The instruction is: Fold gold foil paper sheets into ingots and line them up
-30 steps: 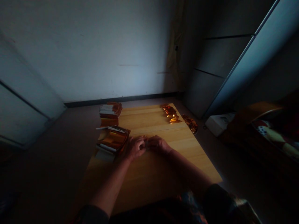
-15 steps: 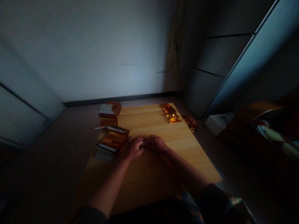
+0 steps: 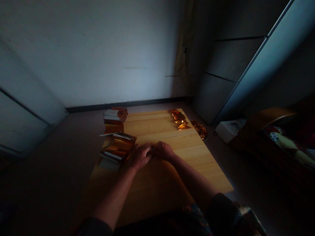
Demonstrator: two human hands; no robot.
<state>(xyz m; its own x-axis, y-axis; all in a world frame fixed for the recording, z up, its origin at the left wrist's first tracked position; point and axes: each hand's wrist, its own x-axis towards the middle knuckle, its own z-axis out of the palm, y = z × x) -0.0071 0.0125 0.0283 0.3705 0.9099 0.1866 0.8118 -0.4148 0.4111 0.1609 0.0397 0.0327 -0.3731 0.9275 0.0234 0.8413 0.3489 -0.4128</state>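
Note:
My left hand (image 3: 140, 155) and my right hand (image 3: 163, 151) meet fingertip to fingertip on a low wooden table (image 3: 172, 173). Both are curled around something small between them, which the fingers and the dim light hide. Just left of my left hand lies a stack of gold foil sheets (image 3: 118, 147). A second stack of gold and white sheets (image 3: 114, 118) lies further back at the table's left edge. A row of folded gold foil pieces (image 3: 179, 119) lies at the far right corner.
More folded gold pieces (image 3: 200, 129) lie on the floor off the table's right edge. A white box (image 3: 228, 129) and a wooden piece of furniture (image 3: 268, 131) stand to the right. A wall and sliding panels close off the back.
My hands have stayed together at the same spot, with only small finger movements. The view has shifted slightly.

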